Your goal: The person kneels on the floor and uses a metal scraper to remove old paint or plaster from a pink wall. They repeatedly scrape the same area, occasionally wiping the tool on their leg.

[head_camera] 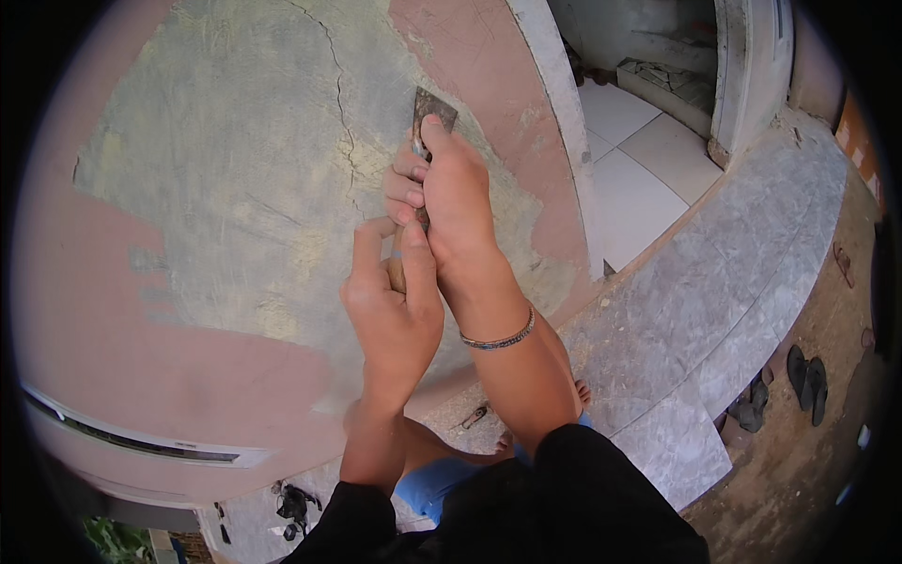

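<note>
In front of a pink wall (232,370) with a large exposed grey-and-yellow patch (232,176), both my hands are close together. My right hand (458,190) grips a scraper (435,107), its dark, worn metal blade pointing up and my thumb pressed on it. Just below, my left hand (394,310) curls around a wooden handle (397,273), its thumb and index finger close to the right hand. The fingers hide whether handle and blade are one tool. A jagged crack (341,99) runs down the patch, left of the blade.
A tiled ledge (655,331) runs along the wall's foot, with a small tool (475,417) on it. To the right is a doorway with white floor tiles (634,183). Sandals (807,384) lie on the dirt ground. A black bundle (296,504) sits at lower left.
</note>
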A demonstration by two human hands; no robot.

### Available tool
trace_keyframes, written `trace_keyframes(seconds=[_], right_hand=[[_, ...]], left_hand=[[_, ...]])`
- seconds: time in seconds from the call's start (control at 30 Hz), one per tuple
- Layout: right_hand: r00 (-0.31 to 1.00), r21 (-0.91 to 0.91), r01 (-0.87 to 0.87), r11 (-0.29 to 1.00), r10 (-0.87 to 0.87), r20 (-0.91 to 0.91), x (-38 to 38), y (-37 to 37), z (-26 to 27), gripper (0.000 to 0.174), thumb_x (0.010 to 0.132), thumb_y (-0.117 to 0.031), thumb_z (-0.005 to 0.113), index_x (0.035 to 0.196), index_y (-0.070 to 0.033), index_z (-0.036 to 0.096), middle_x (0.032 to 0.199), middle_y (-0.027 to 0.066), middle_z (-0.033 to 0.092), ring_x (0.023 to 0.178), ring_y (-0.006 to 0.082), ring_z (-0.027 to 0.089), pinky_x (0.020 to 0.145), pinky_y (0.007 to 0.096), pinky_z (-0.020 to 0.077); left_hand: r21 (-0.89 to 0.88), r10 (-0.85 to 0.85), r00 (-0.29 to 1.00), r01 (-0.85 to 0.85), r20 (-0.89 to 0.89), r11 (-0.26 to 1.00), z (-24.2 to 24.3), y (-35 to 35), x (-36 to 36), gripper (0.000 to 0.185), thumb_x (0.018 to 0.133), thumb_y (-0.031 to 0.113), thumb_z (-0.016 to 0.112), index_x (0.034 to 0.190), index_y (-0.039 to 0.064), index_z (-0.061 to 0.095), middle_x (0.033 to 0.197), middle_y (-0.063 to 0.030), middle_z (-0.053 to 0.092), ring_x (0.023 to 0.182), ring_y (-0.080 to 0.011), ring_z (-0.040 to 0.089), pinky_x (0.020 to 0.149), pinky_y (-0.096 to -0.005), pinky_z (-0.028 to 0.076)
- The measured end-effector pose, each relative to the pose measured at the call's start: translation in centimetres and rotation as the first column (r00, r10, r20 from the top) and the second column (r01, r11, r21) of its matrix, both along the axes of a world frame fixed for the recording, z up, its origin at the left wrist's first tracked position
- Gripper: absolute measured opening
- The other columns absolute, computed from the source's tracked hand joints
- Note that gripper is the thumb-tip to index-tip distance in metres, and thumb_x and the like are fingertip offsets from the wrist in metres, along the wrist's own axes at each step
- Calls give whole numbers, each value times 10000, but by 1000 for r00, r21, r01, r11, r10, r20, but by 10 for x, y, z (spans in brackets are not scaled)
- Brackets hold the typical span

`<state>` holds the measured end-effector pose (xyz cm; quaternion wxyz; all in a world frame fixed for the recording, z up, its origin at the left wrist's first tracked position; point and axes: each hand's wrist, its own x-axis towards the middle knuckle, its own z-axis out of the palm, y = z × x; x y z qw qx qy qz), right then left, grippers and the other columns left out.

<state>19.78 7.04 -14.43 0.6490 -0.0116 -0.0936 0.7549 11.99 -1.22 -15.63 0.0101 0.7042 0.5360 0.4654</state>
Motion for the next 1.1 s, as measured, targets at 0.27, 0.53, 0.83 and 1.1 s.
trace_keyframes(seconds=[0.27,0.53,0.83,1.1], right_hand=[[1000,53,1,999,-2,14,1,2,0,235,1080,-273,426,919,-110,373,708,1,392,531,107,376,452,291,347],[995,-47,-102,994,103,19,-26,-29,-66,283,1093,-342,508,951,-99,485,706,-18,438,545,73,400,468,248,367],[984,-25,-128,991,130,125,-17,-30,-160,376,1108,-411,466,1000,-68,574,715,-9,509,542,84,454,493,245,403],[952,-282,117,952,-27,306,5,-14,-161,340,1097,-366,487,976,-77,622,782,-17,541,637,74,501,568,262,429]], left_hand=[[71,-38,999,37,15,997,0,4,3,182,1061,154,569,996,-15,590,515,37,425,488,-18,309,464,-280,215],[-392,33,996,4,87,920,-38,-33,-37,228,1051,198,572,998,-21,605,690,-116,644,595,-115,582,543,-306,421],[-445,-31,964,150,264,883,-75,22,-24,360,1094,268,502,1127,-56,656,779,-64,639,672,-105,635,602,-276,524],[-474,-92,989,137,118,870,-89,71,19,332,1078,240,516,991,-33,685,679,-50,591,617,-91,538,580,-298,462]])
